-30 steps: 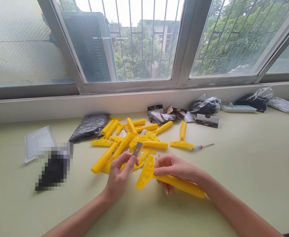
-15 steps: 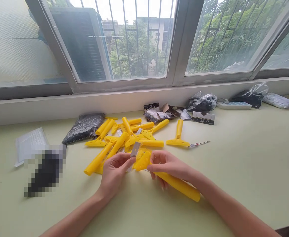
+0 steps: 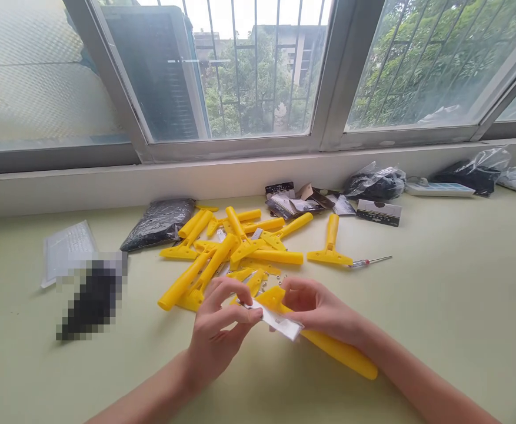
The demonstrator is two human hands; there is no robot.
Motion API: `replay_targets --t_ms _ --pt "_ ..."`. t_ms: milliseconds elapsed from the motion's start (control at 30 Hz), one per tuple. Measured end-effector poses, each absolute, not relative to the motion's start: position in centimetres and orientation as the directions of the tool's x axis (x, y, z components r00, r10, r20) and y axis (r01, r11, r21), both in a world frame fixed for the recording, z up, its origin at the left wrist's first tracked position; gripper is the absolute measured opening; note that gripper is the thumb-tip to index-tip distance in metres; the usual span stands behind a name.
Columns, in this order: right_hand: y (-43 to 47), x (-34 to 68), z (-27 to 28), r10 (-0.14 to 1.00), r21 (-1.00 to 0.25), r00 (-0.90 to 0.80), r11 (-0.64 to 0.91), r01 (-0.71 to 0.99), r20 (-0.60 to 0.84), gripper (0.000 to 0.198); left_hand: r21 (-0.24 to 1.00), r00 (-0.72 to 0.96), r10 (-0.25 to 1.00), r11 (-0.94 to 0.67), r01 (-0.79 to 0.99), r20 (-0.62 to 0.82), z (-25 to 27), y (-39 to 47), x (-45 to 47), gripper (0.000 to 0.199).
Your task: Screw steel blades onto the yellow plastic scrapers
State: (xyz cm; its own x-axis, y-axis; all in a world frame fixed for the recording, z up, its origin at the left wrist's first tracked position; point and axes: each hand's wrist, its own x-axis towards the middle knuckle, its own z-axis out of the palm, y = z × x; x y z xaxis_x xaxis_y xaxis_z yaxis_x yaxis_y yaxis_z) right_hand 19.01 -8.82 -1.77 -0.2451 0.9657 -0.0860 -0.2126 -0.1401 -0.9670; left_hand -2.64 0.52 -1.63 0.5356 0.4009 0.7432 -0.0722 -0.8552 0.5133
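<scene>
Between the thumb and fingers of my left hand (image 3: 220,330) is a flat silver scraper blade (image 3: 285,325), tilted with its far end down to the right. My right hand (image 3: 322,306) is wrapped round a yellow plastic scraper (image 3: 346,355), whose handle slants toward the lower right. The blade lies close against the scraper's head; whether it is seated there I cannot tell. Just beyond my hands is a pile of yellow scrapers (image 3: 216,259), with small metal nuts or screws (image 3: 278,278) scattered at its near side.
Right of the pile, another yellow scraper (image 3: 330,256) lies beside a screwdriver (image 3: 371,261). Printed cards (image 3: 299,205) and plastic-bagged black items (image 3: 376,181) line the window ledge. Left are a black parcel (image 3: 158,224), a clear packet (image 3: 67,250) and a pixelated dark object (image 3: 92,300).
My left hand has moved right and turned the blade from upright to slanting, bringing it against the scraper's head. The right hand keeps its hold on the scraper. The view has shifted slightly.
</scene>
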Motion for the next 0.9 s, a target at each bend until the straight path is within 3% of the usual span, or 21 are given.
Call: replay_targets --t_ms 100,200,300,533,733,900 --pt "-9.4 19.0 -0.7 0.970 -0.982 -0.230 -0.116 -0.146 -0.080 0.031 0.439 0.498 0.355 -0.897 -0.058 0.791 -1.5 0.8 -2.8 0.020" --pt "-9.9 19.2 0.5 0.995 -0.983 -0.101 0.007 0.182 -0.012 0.025 0.435 0.490 0.354 -0.898 -0.058 0.796 -1.5 1.1 -2.8 0.021" --pt "-10.3 19.6 0.7 0.994 -0.894 -0.045 0.111 0.435 0.102 0.017 0.421 0.512 0.334 -0.905 -0.061 0.791 -1.4 1.0 -2.8 0.021" --pt "-10.4 19.7 -0.9 0.966 -0.702 -0.093 0.239 0.670 0.240 0.009 0.357 0.537 0.289 -0.934 -0.024 0.792 -1.3 0.7 -2.6 0.018" --pt "-10.3 19.2 -1.2 0.942 -0.627 -0.131 0.305 0.717 0.309 0.028 0.375 0.530 0.314 -0.927 -0.008 0.788 -1.3 0.6 -2.4 0.021" --pt "-10.0 19.0 -1.1 0.922 -0.533 -0.196 0.357 0.767 0.335 0.027 0.384 0.544 0.331 -0.923 0.018 0.771 -1.3 0.4 -2.5 0.022"
